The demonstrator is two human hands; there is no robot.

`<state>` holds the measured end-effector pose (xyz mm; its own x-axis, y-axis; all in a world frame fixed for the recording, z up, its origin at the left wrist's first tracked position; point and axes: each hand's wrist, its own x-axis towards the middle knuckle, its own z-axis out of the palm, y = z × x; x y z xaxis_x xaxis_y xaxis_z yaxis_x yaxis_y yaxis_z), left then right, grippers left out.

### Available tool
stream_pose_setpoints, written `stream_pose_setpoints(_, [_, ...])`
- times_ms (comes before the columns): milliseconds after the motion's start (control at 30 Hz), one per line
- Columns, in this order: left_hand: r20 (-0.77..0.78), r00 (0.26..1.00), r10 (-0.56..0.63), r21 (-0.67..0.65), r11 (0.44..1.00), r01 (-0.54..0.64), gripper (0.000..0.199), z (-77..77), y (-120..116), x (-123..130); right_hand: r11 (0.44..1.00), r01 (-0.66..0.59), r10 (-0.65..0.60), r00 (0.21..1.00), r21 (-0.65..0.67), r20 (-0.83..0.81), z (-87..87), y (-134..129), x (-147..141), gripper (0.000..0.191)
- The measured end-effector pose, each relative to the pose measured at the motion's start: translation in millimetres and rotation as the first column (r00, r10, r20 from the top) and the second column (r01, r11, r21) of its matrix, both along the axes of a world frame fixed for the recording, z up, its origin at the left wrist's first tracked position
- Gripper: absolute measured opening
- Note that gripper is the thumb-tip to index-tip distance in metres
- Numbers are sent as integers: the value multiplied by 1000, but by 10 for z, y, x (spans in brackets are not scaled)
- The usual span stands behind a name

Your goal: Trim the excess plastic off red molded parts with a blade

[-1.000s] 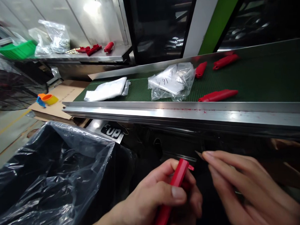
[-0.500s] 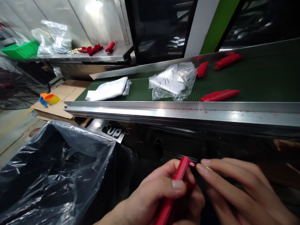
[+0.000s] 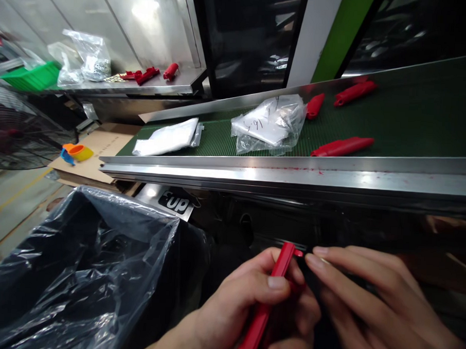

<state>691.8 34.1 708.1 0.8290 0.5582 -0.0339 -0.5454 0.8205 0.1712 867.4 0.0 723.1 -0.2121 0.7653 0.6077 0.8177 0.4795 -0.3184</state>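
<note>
While gripped low in front of the conveyor's steel rail (image 3: 295,174), slanted up and to the right, with the top end just under that rail. Held by the left hand (image 3: 246,309): thumb pressed flat across the red plastic part (image 3: 263,312), fingers curled shut around it from behind, probably to steady it and turn its top end toward the other hand. Met at that end by the right hand (image 3: 370,304), fingers stretched out almost straight and close together, fingertips (image 3: 314,260) at a small red tab jutting from the part's tip; whether pinching the tab or only touching it, could not tell. Positioned just right of a bin lined with a clear plastic bag (image 3: 82,271), mouth open, likely kept near for scraps. Left lying on the green belt (image 3: 413,115) above: three more red parts (image 3: 342,146), a crumpled clear bag (image 3: 270,122) with handwriting, a flat white bag (image 3: 167,138).
</note>
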Motion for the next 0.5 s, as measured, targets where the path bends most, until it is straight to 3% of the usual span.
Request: stream_pose_setpoints(500, [28, 1000, -9, 5, 1000, 9, 15, -32, 6, 3, 996, 85, -84, 996, 24, -38, 25, 58, -106, 29])
